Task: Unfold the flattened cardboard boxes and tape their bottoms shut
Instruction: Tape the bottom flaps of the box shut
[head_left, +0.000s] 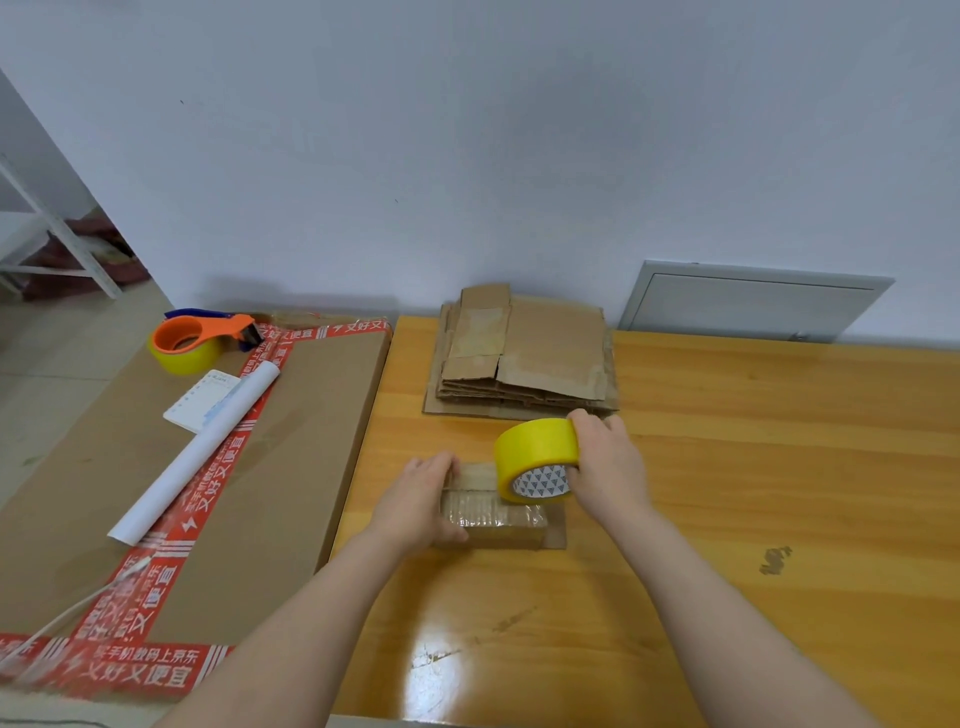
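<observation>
Cardboard box (498, 514), small and glossy with clear tape over its top, sits on the wooden surface (727, 467) near the middle of the view, between the two hands. At far left a white shelf frame (52, 234) stands on the floor; beside the surface lies a large flat carton (311, 441) edged with red printed tape; on it rest an orange tape dispenser (197, 338) loaded with a yellow roll, a small white pad (200, 400), a rolled white sheet (202, 447) lying diagonally and a white cable (67, 613) at the near corner. The left hand (421, 499) has its grip closed round the box's left end, fingers over the far edge and thumb along the near side; the yellow tape roll (537, 457) stands on edge, touching the box's right part; the right hand (608, 467) has its grip closed on that roll, fingers over its top. Behind the hands a stack of flattened boxes (524, 353) lies against the wall; further right a grey wall panel (753, 301) is set low.
</observation>
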